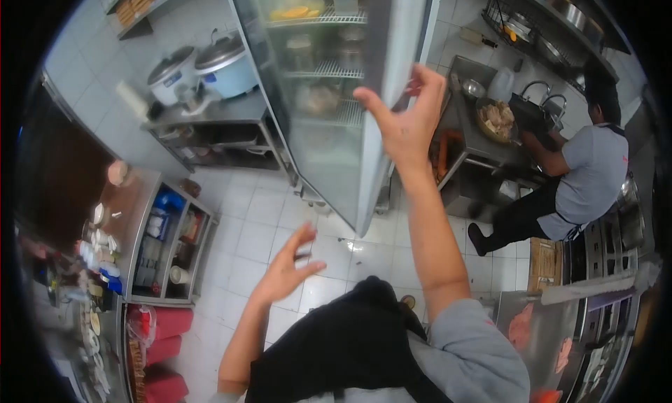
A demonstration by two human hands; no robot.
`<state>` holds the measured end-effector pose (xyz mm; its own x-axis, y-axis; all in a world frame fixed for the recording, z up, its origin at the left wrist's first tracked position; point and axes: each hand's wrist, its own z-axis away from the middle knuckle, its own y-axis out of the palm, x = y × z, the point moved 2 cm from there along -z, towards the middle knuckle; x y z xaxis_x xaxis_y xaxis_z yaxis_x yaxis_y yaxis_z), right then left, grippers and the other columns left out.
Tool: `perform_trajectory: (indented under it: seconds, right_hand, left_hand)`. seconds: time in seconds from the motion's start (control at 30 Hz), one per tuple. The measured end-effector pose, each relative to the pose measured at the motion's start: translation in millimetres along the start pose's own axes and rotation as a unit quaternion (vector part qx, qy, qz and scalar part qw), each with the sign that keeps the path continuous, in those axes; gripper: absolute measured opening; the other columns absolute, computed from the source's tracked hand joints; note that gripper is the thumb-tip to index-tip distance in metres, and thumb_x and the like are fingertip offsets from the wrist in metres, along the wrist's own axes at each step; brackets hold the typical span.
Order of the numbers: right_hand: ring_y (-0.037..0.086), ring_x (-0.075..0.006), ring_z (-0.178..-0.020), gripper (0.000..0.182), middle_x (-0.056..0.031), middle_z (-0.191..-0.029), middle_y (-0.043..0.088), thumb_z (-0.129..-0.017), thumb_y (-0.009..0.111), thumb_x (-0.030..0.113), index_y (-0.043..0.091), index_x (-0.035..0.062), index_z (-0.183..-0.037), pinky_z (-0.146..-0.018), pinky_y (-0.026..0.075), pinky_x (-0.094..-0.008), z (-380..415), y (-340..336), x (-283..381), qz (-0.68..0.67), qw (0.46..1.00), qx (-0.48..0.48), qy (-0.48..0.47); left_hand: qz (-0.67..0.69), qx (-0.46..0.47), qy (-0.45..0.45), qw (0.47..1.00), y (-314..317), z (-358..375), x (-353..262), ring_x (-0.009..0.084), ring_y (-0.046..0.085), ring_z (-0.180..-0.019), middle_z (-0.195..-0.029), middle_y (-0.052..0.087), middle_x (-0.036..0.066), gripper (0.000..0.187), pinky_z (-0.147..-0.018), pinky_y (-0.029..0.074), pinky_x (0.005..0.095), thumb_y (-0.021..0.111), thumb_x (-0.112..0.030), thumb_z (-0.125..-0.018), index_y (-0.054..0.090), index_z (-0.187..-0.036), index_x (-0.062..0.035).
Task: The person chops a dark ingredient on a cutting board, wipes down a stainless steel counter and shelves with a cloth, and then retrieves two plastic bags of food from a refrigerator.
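Observation:
My right hand (409,126) is raised to the edge of a tall glass-door refrigerator (315,154). Its thumb is spread away from its bent fingers, overlapping the light grey door frame (400,43), with nothing held. My left hand (285,266) hangs in the air over the tiled floor, lower than the refrigerator, fingers apart and holding nothing. Behind the glass, wire shelves (325,72) carry containers and a yellow item (292,13) near the top.
Two rice cookers (227,64) stand on a steel table to the left. At right, a co-worker (591,161) in grey shirt and black apron stands at the sink, near a bowl of pale food pieces (498,119). An open-shelf cabinet (143,238) and red bins (171,322) line the left side.

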<state>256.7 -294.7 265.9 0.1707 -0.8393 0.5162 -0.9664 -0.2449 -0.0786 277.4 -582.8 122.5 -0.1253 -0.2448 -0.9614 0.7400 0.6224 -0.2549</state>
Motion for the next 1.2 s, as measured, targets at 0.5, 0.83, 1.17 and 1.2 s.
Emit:
perform_trajectory:
  seconds: [0.5, 0.83, 1.17, 1.2]
  right_hand:
    - [0.056, -0.0376, -0.122, 0.084, -0.0239, -0.128, 0.059, -0.075, 0.082, 0.037, 0.044, -0.0022, -0.139, -0.102, 0.045, -0.0448, 171, 107, -147, 0.007, 0.840, 0.494, 0.224]
    - [0.033, -0.0465, -0.135, 0.098, -0.0277, -0.147, 0.034, -0.068, 0.085, 0.030, 0.034, 0.0112, -0.150, -0.111, 0.030, -0.0545, 123, 363, -224, 0.179, 0.897, 0.403, -0.024]
    - [0.040, -0.0405, -0.135, 0.090, -0.0197, -0.145, 0.045, -0.071, 0.080, 0.036, 0.039, 0.0162, -0.148, -0.107, 0.035, -0.0538, 85, 410, -259, 0.210, 0.801, 0.561, -0.005]
    - [0.052, -0.0382, -0.125, 0.074, -0.0212, -0.137, 0.054, -0.076, 0.074, 0.041, 0.050, 0.0103, -0.139, -0.103, 0.040, -0.0463, 72, 406, -257, 0.190, 0.795, 0.573, 0.056]
  left_hand:
    - [0.070, -0.405, 0.112, 0.905, -197, 19, 88, 0.0291, 0.054, -0.126, -0.133, 0.059, 0.022, 0.073, -0.111, 0.036, 0.0384, 0.082, -0.021, -0.080, 0.045, -0.137, 0.0081]
    - [0.139, -0.613, -0.014, 0.777, -309, 61, 160, 0.0235, 0.051, -0.119, -0.132, 0.052, 0.013, 0.062, -0.106, 0.038, 0.0377, 0.071, -0.011, -0.086, 0.041, -0.138, 0.0038]
    - [0.198, -0.595, -0.008, 0.779, -312, 98, 190, 0.0206, 0.047, -0.125, -0.138, 0.049, 0.008, 0.067, -0.110, 0.031, 0.0368, 0.072, -0.012, -0.085, 0.040, -0.143, -0.0009]
    - [0.201, -0.598, -0.011, 0.776, -312, 100, 195, 0.0206, 0.047, -0.125, -0.138, 0.049, 0.008, 0.067, -0.110, 0.031, 0.0368, 0.072, -0.012, -0.085, 0.040, -0.143, -0.0009]
